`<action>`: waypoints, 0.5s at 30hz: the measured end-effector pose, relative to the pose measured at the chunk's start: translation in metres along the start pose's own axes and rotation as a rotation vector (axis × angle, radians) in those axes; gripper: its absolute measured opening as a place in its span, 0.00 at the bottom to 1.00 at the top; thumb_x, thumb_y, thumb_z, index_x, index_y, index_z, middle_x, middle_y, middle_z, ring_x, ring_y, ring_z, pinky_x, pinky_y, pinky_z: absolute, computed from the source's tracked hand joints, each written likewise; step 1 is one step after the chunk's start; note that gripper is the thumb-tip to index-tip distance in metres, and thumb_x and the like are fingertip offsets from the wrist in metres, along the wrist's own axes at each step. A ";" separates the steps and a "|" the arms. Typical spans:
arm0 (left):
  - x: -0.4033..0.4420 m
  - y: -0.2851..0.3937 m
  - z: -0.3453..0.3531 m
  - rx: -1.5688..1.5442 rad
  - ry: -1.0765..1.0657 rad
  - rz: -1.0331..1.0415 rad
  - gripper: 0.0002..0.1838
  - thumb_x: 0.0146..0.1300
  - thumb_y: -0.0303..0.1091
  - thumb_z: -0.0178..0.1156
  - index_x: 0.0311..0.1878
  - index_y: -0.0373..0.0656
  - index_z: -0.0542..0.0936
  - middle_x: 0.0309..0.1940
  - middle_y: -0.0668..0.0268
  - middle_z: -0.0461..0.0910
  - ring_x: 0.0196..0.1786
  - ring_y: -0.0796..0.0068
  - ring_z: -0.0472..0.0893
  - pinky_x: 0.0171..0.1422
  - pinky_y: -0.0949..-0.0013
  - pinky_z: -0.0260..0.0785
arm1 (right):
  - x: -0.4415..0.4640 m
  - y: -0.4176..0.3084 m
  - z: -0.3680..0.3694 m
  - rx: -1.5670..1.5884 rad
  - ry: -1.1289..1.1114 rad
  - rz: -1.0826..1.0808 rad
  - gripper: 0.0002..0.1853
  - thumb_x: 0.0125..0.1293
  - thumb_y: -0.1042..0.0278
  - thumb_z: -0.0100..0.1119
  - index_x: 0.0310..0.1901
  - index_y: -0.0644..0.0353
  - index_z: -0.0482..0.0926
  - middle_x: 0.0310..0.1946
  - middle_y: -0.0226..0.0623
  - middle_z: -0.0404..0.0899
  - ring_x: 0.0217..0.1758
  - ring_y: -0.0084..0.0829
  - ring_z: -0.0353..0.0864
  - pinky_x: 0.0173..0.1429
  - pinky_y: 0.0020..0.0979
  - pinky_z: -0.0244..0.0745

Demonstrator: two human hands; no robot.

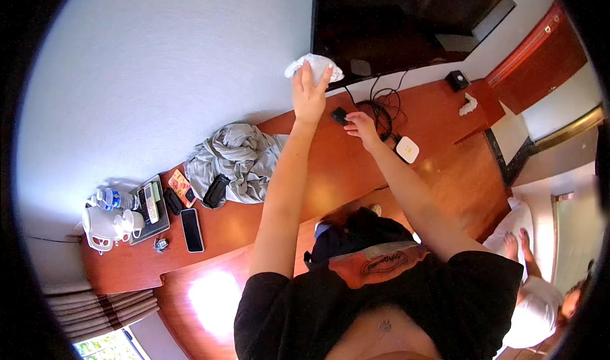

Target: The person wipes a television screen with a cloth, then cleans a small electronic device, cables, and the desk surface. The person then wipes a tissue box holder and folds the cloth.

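My left hand (309, 96) is stretched forward, its fingers closed on a crumpled white cloth (292, 68). The cloth lies against the lower left corner of the wall-mounted television (394, 30), partly over its edge. Lower and to the right, my right hand (362, 129) pinches a small black block (338, 115) between thumb and fingers, just above the wooden desk (318, 182). What kind of thing the block is, I cannot tell. Black cables (381, 109) lie coiled beside that hand, under the screen. A white rounded box (407, 150) sits close to the right forearm.
Left of my arms lie a grey garment (238, 160), a phone (191, 230), a white kettle (100, 223) and a tray (160, 223). A black cube (457, 80) and a crumpled white piece (468, 104) are at the right. Another person (537, 309) is at the lower right.
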State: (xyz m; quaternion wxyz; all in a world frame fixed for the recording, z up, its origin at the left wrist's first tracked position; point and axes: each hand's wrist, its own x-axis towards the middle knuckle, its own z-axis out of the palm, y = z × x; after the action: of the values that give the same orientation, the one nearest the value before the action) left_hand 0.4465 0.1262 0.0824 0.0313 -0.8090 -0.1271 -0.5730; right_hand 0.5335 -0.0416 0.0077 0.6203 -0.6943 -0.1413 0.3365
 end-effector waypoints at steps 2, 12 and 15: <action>-0.026 -0.003 -0.001 -0.037 -0.131 -0.065 0.27 0.53 0.21 0.53 0.57 0.58 0.74 0.65 0.46 0.56 0.58 0.44 0.66 0.58 0.54 0.65 | -0.003 0.010 -0.009 0.039 0.013 0.019 0.10 0.68 0.65 0.45 0.45 0.57 0.74 0.45 0.35 0.77 0.37 0.29 0.80 0.43 0.33 0.75; -0.067 0.062 0.032 -0.870 0.113 -1.038 0.20 0.61 0.20 0.45 0.58 0.37 0.63 0.56 0.58 0.66 0.57 0.61 0.69 0.63 0.63 0.60 | -0.019 0.039 -0.048 0.153 0.067 0.079 0.11 0.65 0.63 0.49 0.46 0.56 0.74 0.43 0.36 0.78 0.37 0.30 0.80 0.43 0.33 0.76; -0.051 0.070 0.049 -1.222 0.440 -1.398 0.18 0.63 0.23 0.45 0.57 0.40 0.62 0.49 0.63 0.68 0.52 0.65 0.70 0.59 0.63 0.63 | -0.019 0.045 -0.055 0.194 0.074 0.103 0.11 0.65 0.64 0.48 0.45 0.57 0.74 0.43 0.37 0.79 0.36 0.30 0.80 0.43 0.33 0.76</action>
State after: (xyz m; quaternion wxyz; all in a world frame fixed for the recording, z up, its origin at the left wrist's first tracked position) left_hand 0.4922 0.0594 0.0246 -0.7230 -0.3007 -0.2521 -0.5686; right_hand 0.5454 -0.1039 -0.0296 0.6713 -0.6491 -0.0492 0.3544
